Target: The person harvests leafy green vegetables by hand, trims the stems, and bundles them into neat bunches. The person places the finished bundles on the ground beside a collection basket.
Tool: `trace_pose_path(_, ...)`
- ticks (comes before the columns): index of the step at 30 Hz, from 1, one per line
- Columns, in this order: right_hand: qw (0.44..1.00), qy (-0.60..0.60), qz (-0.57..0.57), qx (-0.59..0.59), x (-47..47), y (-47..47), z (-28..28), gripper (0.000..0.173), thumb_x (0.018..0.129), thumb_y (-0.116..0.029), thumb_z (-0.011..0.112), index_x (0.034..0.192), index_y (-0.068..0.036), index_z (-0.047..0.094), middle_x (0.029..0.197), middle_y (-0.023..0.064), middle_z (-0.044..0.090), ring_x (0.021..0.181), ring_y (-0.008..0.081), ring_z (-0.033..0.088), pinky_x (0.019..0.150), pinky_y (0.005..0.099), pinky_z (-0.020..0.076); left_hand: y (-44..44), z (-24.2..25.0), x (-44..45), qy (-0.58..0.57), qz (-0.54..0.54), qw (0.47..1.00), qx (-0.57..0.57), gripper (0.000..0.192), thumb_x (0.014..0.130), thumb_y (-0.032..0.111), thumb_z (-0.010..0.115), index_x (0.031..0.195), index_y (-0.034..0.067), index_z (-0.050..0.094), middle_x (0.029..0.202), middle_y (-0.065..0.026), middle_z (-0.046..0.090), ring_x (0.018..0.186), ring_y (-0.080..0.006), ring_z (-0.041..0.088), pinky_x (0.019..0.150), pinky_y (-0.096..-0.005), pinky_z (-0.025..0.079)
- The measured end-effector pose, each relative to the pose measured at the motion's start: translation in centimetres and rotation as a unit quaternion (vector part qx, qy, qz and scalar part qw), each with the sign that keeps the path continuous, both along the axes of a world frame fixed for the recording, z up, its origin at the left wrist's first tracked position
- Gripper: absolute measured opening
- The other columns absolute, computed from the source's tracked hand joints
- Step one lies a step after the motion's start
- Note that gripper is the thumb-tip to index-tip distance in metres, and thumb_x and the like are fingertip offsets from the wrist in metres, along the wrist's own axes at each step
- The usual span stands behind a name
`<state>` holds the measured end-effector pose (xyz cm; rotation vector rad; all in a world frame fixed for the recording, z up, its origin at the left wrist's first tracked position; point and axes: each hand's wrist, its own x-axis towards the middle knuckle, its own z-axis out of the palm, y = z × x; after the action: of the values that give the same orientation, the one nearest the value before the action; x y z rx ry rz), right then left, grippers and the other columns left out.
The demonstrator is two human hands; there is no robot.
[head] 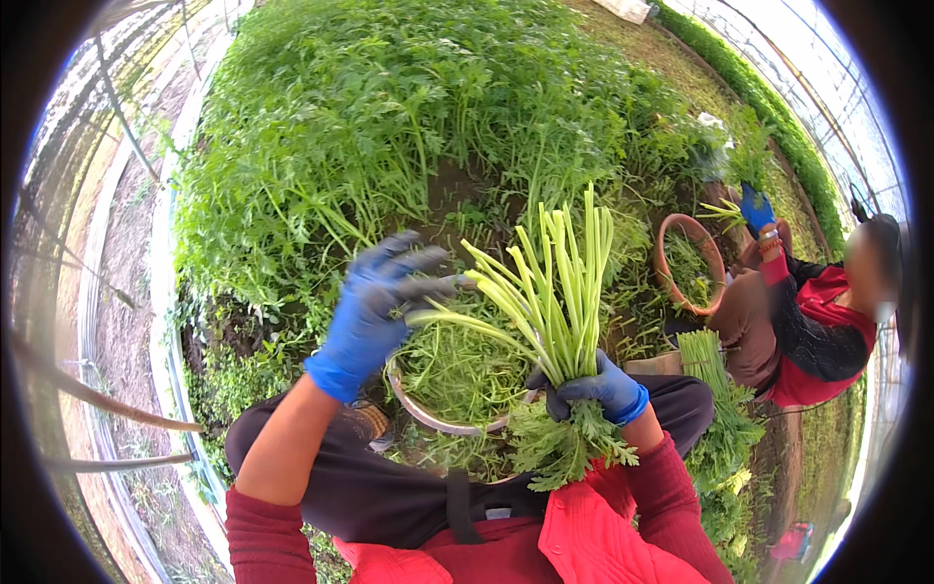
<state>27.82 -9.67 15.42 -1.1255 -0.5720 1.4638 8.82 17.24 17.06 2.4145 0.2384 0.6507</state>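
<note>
My right hand, in a blue and dark grey glove, is closed around a bunch of leafy greens. The pale cut stems fan upward, and the lobed leaves hang below the fist. Left of the stems is my left hand, gloved alike, its fingers spread and slightly blurred. One stem bends out towards its palm; whether they touch is unclear. Beneath the bunch, between my knees, stands a round tub full of loose green trimmings. My right hand and the bunch hide part of its rim.
Tall greens grow ahead. To my right, a seated co-worker holds a smaller bunch in a blue-gloved hand beside a terracotta-coloured tub containing greens. Harvested bunches lie beside my right knee. Curved poles line the left.
</note>
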Motion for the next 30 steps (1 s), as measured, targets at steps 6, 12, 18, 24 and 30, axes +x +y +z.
trace_pose_path(6,1.0,0.008,0.004,-0.004,0.8,-1.4,0.0,0.048,0.074,-0.014,0.076,0.114,0.006,0.058,0.096,0.0169,0.066,0.059,0.0215,0.061,0.053,0.0315,0.0483,4.7,0.7,-1.7,-0.097,0.144,0.985,-0.017,0.04,0.09,0.015,0.066,0.129,0.012,0.06,0.137,-0.0075,0.055,0.123,-0.02,0.052,0.107,-0.0369,0.037)
trace_pose_path(12,0.983,0.106,0.125,0.083,1.0,-2.3,-0.6,0.058,0.073,0.001,0.072,0.126,0.004,0.049,0.097,0.0224,0.068,0.065,0.0231,0.064,0.056,0.033,0.0522,1.2,-1.9,0.2,-0.053,-0.057,0.826,-0.558,0.052,0.094,0.034,0.062,0.138,0.01,0.05,0.128,-0.0057,0.062,0.119,-0.0167,0.057,0.105,-0.0342,0.04)
trace_pose_path(18,0.989,0.06,0.136,-0.007,0.0,-2.8,-0.4,0.046,0.067,0.01,0.075,0.11,0.006,0.06,0.083,0.0157,0.067,0.071,0.0248,0.067,0.058,0.034,0.0547,-5.5,-2.0,2.6,-0.046,-0.199,0.668,-0.715,0.056,0.096,0.041,0.056,0.139,0.006,0.048,0.125,-0.0071,0.062,0.117,-0.0181,0.059,0.092,-0.0302,0.049)
trace_pose_path(24,0.974,0.124,0.187,0.04,-0.6,-1.4,-2.0,0.047,0.075,-0.018,0.074,0.109,0.012,0.062,0.074,0.013,0.062,0.057,0.0188,0.057,0.052,0.0307,0.044,-7.7,-3.0,2.3,0.031,-0.249,0.82,-0.514,0.036,0.099,0.024,0.054,0.128,0.002,0.054,0.111,-0.0117,0.063,0.093,-0.0193,0.064,0.075,-0.0327,0.053)
trace_pose_path(30,0.974,0.147,0.171,0.03,-1.0,-1.6,-3.1,0.057,0.072,-0.007,0.074,0.122,0.01,0.052,0.078,0.0152,0.063,0.056,0.0203,0.058,0.053,0.0321,0.046,-6.6,-1.4,3.0,0.075,-0.242,0.709,-0.658,0.028,0.092,0.028,0.064,0.105,0.003,0.067,0.088,-0.0053,0.068,0.075,-0.0105,0.063,0.07,-0.0263,0.051)
